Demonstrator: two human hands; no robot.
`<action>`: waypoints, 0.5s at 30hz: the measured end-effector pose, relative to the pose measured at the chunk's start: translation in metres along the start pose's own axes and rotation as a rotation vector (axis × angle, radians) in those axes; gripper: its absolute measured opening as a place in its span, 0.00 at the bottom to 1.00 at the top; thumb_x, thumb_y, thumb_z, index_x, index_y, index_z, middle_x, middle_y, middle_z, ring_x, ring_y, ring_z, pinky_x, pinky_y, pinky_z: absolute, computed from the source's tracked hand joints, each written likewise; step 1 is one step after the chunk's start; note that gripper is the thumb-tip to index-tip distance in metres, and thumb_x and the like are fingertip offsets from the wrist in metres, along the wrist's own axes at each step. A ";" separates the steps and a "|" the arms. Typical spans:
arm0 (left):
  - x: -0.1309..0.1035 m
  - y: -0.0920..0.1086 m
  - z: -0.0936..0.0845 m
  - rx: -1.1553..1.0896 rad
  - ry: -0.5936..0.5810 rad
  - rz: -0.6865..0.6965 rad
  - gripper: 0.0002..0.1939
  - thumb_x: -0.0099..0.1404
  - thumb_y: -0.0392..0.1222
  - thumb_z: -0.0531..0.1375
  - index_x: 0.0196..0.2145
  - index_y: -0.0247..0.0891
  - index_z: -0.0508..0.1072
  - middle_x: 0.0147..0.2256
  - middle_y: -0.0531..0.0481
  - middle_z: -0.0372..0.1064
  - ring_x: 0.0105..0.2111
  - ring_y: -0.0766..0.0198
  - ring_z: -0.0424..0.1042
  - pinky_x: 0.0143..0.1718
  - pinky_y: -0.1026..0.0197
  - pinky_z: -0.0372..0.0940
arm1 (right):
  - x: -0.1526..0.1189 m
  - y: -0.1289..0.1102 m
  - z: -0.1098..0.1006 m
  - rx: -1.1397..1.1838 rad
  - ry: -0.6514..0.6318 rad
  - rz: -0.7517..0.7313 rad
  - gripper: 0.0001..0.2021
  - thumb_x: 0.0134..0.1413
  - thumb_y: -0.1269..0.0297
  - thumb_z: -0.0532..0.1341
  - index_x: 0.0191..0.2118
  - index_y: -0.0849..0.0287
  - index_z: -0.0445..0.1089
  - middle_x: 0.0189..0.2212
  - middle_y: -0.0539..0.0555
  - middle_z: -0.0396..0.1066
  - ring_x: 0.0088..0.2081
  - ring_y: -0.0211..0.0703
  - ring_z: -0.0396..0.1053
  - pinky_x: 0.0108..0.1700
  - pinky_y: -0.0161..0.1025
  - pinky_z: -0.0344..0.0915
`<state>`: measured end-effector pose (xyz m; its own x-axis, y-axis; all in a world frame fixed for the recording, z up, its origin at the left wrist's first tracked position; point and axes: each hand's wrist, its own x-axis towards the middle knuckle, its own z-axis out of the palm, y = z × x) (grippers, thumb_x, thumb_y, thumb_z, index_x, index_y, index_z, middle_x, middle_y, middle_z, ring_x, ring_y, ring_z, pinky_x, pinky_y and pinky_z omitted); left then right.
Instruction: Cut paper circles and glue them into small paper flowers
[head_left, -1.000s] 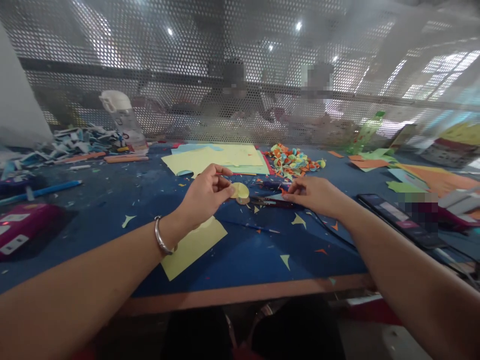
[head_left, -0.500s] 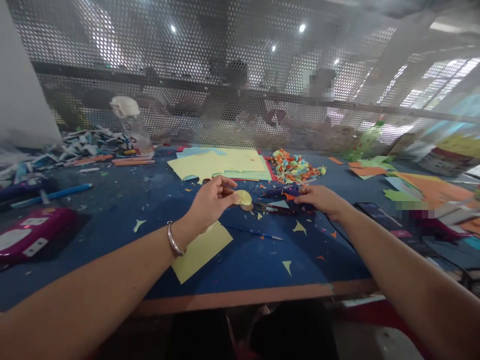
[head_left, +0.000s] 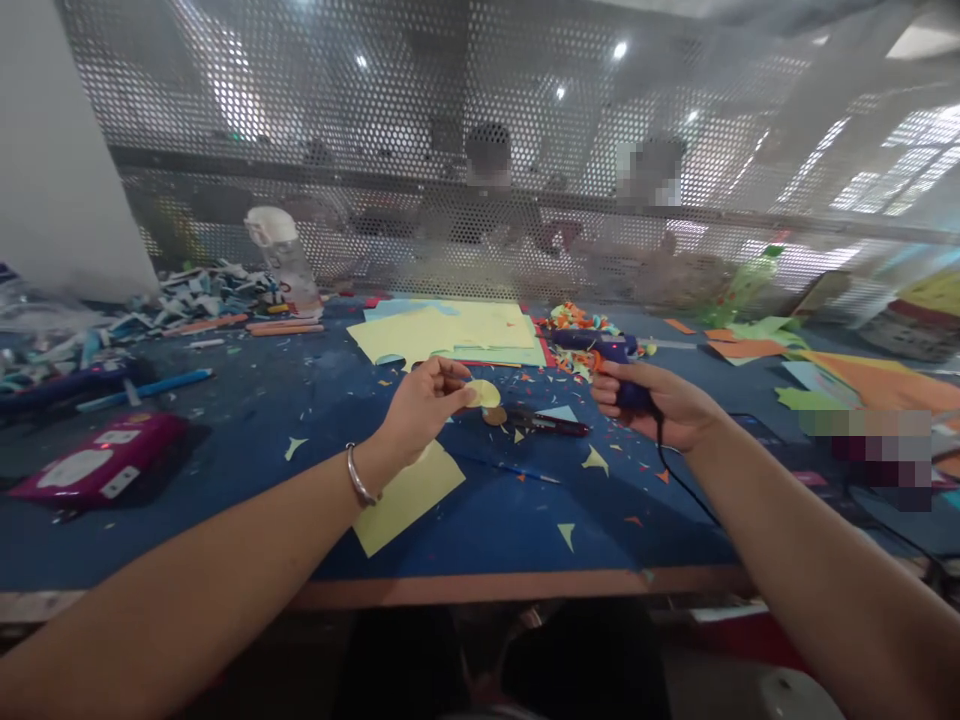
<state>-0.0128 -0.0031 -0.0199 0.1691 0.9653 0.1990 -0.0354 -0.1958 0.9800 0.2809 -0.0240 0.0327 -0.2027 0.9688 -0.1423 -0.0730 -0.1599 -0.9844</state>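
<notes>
Your right hand point(head_left: 651, 402) was closed round the glue gun point(head_left: 596, 343), raised over the blue table point(head_left: 480, 540). Your left hand point(head_left: 429, 405) pinched the yellow disc point(head_left: 484, 393) above the scissors point(head_left: 551, 424), which lay between both hands.

A white-lidded bottle point(head_left: 291, 267) stands before a perforated screen point(head_left: 390, 120).

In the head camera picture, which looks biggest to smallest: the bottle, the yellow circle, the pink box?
1. Pink box
2. Bottle with the white lid
3. Yellow circle in the left hand

The box is nearer the camera, which makes it look bigger.
</notes>
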 end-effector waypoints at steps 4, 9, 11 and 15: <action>0.006 0.008 0.001 0.037 0.008 -0.013 0.14 0.55 0.36 0.67 0.38 0.37 0.68 0.26 0.54 0.72 0.27 0.68 0.72 0.31 0.63 0.66 | 0.002 -0.007 0.015 -0.055 -0.022 -0.007 0.14 0.47 0.59 0.70 0.33 0.59 0.67 0.28 0.50 0.67 0.26 0.34 0.64 0.24 0.32 0.62; 0.019 0.026 -0.003 0.169 -0.029 0.005 0.15 0.54 0.35 0.66 0.39 0.38 0.67 0.25 0.53 0.73 0.25 0.66 0.72 0.29 0.61 0.66 | 0.003 -0.005 0.029 -0.274 -0.117 -0.086 0.16 0.52 0.52 0.67 0.31 0.61 0.69 0.22 0.51 0.70 0.23 0.36 0.66 0.24 0.34 0.63; 0.022 0.027 -0.006 0.276 -0.040 0.048 0.16 0.55 0.37 0.66 0.41 0.39 0.68 0.26 0.53 0.73 0.24 0.66 0.72 0.29 0.62 0.66 | 0.003 -0.002 0.030 -0.346 -0.095 -0.134 0.17 0.54 0.50 0.66 0.30 0.60 0.68 0.21 0.51 0.70 0.23 0.36 0.66 0.25 0.34 0.63; 0.023 0.018 -0.010 0.393 -0.025 0.125 0.11 0.58 0.40 0.64 0.38 0.39 0.69 0.29 0.51 0.73 0.29 0.64 0.74 0.32 0.61 0.67 | 0.005 0.005 0.028 -0.528 -0.059 -0.186 0.17 0.55 0.50 0.64 0.29 0.60 0.67 0.19 0.50 0.70 0.22 0.36 0.66 0.27 0.35 0.65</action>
<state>-0.0199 0.0171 0.0021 0.2118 0.9262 0.3120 0.3204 -0.3674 0.8731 0.2519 -0.0250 0.0297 -0.2885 0.9570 0.0298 0.3833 0.1439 -0.9123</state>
